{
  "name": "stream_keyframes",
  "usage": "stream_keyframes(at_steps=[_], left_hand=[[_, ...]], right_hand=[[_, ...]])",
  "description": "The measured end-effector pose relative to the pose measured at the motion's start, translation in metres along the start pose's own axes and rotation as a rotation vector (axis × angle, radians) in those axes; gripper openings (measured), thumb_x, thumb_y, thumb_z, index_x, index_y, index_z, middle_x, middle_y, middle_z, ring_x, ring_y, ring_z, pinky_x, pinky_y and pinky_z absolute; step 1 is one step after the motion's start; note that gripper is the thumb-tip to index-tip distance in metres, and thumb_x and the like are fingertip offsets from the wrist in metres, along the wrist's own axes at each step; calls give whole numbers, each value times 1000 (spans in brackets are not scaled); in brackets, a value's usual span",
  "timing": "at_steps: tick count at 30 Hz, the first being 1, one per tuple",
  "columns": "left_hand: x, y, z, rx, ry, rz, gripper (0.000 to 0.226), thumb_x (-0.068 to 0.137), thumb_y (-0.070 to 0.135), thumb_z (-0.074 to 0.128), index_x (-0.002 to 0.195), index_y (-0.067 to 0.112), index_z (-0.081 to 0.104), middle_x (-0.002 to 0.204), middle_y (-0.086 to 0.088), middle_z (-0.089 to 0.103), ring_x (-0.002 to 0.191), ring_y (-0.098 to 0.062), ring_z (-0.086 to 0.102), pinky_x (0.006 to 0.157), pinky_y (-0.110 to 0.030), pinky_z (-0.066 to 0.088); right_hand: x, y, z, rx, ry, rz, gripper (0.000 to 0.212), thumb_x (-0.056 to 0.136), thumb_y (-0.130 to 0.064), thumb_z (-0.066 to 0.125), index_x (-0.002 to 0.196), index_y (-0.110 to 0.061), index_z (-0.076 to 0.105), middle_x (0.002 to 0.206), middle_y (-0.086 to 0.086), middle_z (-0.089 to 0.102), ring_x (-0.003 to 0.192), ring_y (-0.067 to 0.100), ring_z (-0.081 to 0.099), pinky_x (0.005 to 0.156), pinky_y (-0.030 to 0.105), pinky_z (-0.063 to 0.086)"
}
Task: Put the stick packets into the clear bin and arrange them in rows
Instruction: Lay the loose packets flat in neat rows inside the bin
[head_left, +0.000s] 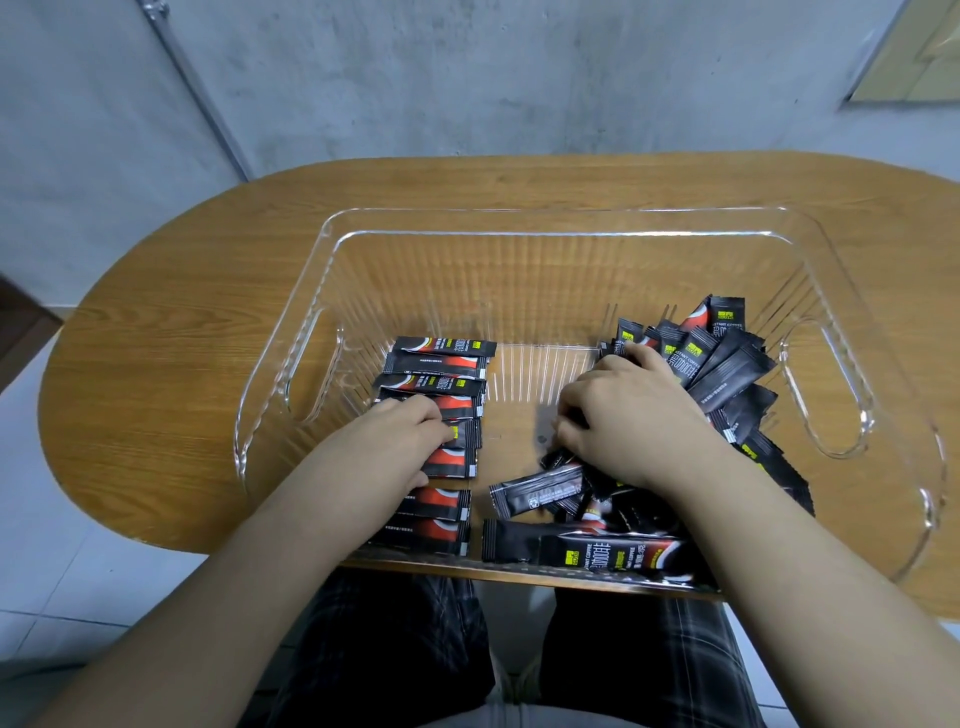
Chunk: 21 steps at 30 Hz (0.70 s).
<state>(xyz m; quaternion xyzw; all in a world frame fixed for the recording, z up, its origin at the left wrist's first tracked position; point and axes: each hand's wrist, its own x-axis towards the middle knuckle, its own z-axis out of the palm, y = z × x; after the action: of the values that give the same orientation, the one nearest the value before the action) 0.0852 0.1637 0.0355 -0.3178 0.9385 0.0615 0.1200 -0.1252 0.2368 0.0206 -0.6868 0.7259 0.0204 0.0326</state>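
Slim glossy black foil stick packets with red swoosh and yellow label: one neat column (441, 421) at the left of the clear ribbed plastic bin (545, 228), a loose heap (722, 364) at its right. Bin, rounded corners, cut-out handles, on the oval wood-grain tabletop (171, 312). Left hand (400, 441) rests on the column, fingers together. Right hand (623, 415), fingers curled, grips heap packets.

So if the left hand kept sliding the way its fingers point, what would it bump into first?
The left hand points right across the neat row of stick packets. Past them comes bare bin floor, then probably the loose packet pile under the right hand.
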Motion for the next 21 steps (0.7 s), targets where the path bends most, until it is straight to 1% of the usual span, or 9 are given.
stream_keyframes(at_steps=[5,8,10,12,13,15,17,19,21], left_hand=[[-3,0,6,7,12,-4,51,96,10,46,142,29,38,139,4,33,124,-12,30,97,-17,31],[-9,0,4,-85,79,-2,47,95,18,51,139,30,41,125,8,36,119,-9,30,95,-14,29],[-10,8,-4,-248,164,-21,35,93,31,54,128,32,53,116,13,42,115,-4,34,96,-17,29],[-6,24,-13,-478,195,-15,22,89,42,53,107,32,63,103,17,50,101,1,43,89,-20,35],[-2,34,-17,-529,151,-4,21,88,44,54,101,31,64,96,18,52,91,4,45,82,-19,37],[10,52,-18,-512,14,17,22,89,39,59,106,25,63,87,16,57,73,7,48,66,-8,37],[19,61,-16,-511,-71,14,23,90,29,62,111,20,62,84,12,61,62,7,48,55,-4,33],[20,58,-17,-544,-96,-31,16,90,23,63,106,21,64,80,12,61,57,8,49,51,-4,34],[14,47,-24,-512,-81,-98,10,89,21,63,98,25,66,78,14,61,61,8,50,52,-6,34]], right_hand=[[0,0,-2,-4,-12,-2,28,93,-42,38,98,-27,62,107,-7,65,112,16,48,114,38,13],[0,0,-1,1,-4,1,28,93,-41,39,96,-27,63,105,-7,66,111,16,48,114,37,13],[-1,0,-1,2,-2,4,28,93,-41,39,96,-27,64,104,-7,67,111,16,48,113,37,13],[0,0,-1,4,-6,5,27,93,-40,40,97,-27,64,105,-6,66,112,16,48,113,37,13],[1,-1,-1,5,-7,5,27,92,-40,40,97,-27,64,105,-6,66,112,16,48,113,37,13],[1,-1,-1,7,-5,8,26,92,-40,41,96,-27,64,106,-6,66,112,16,48,112,37,14],[1,-2,-1,3,-3,10,27,92,-39,40,95,-26,63,106,-6,67,113,16,48,113,37,14],[0,-1,-1,0,5,9,28,92,-38,39,95,-25,63,106,-5,67,113,16,48,113,37,13],[0,-1,-1,-6,11,7,29,93,-38,38,95,-25,63,104,-5,67,112,17,48,112,37,13]])
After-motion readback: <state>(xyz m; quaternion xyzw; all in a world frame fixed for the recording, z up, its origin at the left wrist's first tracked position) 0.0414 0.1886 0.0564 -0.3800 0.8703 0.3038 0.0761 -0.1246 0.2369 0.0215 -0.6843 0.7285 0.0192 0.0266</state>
